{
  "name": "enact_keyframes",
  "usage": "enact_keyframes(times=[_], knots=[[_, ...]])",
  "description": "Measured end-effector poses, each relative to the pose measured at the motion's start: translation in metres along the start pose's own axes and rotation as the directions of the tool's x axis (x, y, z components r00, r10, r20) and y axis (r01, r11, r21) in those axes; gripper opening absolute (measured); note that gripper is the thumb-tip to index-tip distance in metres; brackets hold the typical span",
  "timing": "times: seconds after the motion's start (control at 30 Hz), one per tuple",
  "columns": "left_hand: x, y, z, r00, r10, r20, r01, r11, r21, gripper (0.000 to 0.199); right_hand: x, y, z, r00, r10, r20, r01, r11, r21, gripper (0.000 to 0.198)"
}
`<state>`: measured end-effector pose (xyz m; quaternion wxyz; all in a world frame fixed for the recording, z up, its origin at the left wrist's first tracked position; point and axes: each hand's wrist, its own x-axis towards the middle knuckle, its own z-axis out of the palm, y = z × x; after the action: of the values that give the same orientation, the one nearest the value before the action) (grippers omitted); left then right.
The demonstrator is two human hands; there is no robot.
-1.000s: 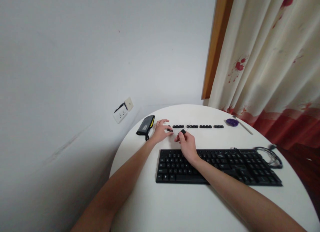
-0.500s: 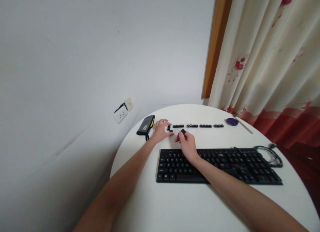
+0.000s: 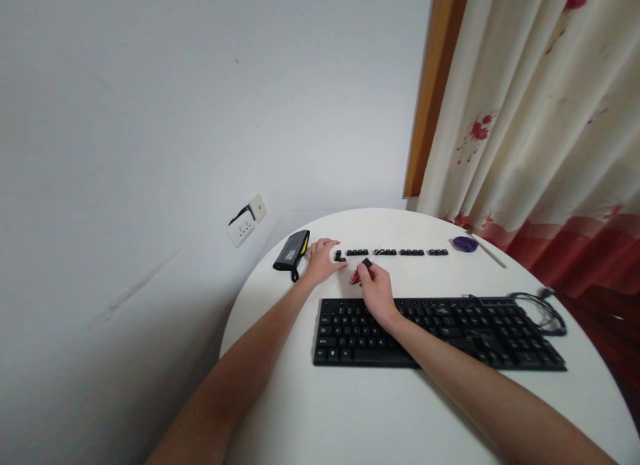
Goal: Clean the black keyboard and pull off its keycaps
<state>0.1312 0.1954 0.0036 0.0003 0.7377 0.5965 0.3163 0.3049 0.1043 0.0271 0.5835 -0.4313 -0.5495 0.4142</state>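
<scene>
My left hand (image 3: 323,258) rests on the table with fingers apart, its thumb and fingertips around two small black keycaps (image 3: 340,257) at the left end of a row. Whether the fingers touch them is hard to tell. Above the left part of the black keyboard (image 3: 385,355), my right hand (image 3: 375,285) is closed round a small tool with a black end and thin wires, which looks like a keycap puller (image 3: 367,262). Groups of loose keycaps (image 3: 412,253) lie in a line behind the keyboard.
A grey and black pouch (image 3: 292,250) with a strap lies left of my left hand. A purple object (image 3: 465,243) and a thin pale stick (image 3: 487,250) lie at the back right. The keyboard's coiled cable (image 3: 543,315) is on the right. A wall socket (image 3: 242,229) sits beyond the table.
The nearer of the two keycaps at my left hand has shifted slightly away from me, closer to the other one. My right hand stays nearly still.
</scene>
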Motion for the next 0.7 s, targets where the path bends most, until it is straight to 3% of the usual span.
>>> enact_keyframes(times=[0.7], knots=[[0.0039, -0.0055, 0.0074, 0.997, -0.082, -0.001, 0.082, 0.997, 0.008, 0.062, 0.0008, 0.0045, -0.0001, 0.999, -0.032, 0.016, 0.032, 0.999, -0.032, 0.037]])
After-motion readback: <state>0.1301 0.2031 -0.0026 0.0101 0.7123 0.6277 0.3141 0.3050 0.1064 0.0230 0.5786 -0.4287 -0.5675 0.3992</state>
